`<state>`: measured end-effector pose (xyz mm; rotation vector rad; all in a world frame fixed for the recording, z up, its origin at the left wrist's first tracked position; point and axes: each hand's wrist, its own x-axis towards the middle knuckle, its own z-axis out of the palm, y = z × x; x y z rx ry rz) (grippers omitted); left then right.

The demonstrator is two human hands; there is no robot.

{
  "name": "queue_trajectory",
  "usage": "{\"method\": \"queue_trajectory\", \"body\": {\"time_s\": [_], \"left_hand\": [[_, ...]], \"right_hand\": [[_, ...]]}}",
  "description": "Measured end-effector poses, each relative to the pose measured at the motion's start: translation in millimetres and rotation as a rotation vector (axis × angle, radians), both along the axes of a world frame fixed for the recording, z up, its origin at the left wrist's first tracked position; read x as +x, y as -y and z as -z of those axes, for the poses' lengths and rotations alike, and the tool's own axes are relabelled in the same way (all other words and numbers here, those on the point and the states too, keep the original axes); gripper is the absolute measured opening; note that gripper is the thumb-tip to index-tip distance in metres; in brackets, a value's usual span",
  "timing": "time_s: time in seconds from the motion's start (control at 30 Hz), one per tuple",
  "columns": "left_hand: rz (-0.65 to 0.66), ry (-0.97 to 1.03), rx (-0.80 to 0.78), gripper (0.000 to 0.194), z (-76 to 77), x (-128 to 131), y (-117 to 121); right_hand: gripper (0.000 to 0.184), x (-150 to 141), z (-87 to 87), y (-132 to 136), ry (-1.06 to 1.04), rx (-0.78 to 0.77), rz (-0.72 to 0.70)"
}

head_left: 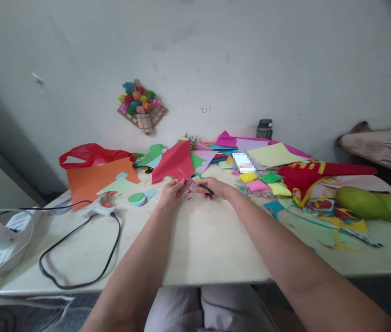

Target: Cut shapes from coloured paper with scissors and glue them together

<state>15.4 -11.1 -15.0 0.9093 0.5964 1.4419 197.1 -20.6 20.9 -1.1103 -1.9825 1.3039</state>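
Observation:
Black-handled scissors (206,188) are in my right hand (216,186), its fingers wrapped about the handles. The thin metal blades point up and to the left, past the fingertips of my left hand (174,191). My left hand is closed in a pinch on what looks like a small piece of red paper (186,180), mostly covered by the fingers. Just behind both hands, a large sheet of red paper (172,162) lies over other coloured sheets. Tiny red scraps are on the table (195,244) beneath the hands.
Green and blue paper circles (137,198), an orange sheet (98,177) and a white glue gun (98,207) with a looping black cord lie left. A power strip (3,235) sits at the left edge. Small coloured packets (257,185), a phone (243,162) and paper scraps crowd the right.

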Motion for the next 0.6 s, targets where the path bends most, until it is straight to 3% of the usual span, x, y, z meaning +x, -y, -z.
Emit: {"method": "queue_trajectory", "body": {"time_s": [0.6], "left_hand": [[-0.034,0.001,-0.038,0.014,-2.5,1.4,1.9]], "right_hand": [[0.029,-1.8,4.7,-3.3,-0.027,-0.005,0.017]]}}
